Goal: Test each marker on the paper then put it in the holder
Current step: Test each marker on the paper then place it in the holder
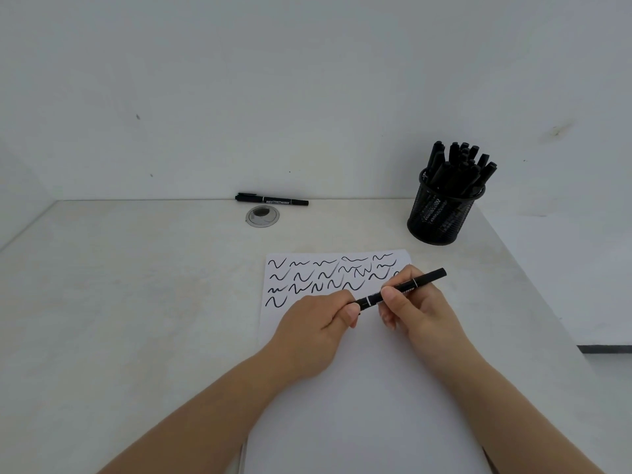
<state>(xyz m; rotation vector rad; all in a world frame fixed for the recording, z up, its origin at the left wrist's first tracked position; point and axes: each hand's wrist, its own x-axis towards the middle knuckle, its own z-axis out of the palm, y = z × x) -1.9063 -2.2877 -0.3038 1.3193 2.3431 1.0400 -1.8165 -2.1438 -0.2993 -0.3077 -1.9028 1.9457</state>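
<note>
A black marker [422, 279] is held level over the white paper [362, 388], which carries several rows of black squiggles near its top. My right hand [415, 311] pinches the marker's barrel. My left hand [316, 325] grips its left end, where the cap sits. A black mesh holder [441, 213] packed with several black markers stands at the back right of the table. Another black marker [272, 199] lies alone by the wall at the table's back edge.
A round grey cable grommet [262, 216] is set into the white table [136, 285] just in front of the lone marker. The table's right edge runs diagonally past the holder. White walls close the back and left.
</note>
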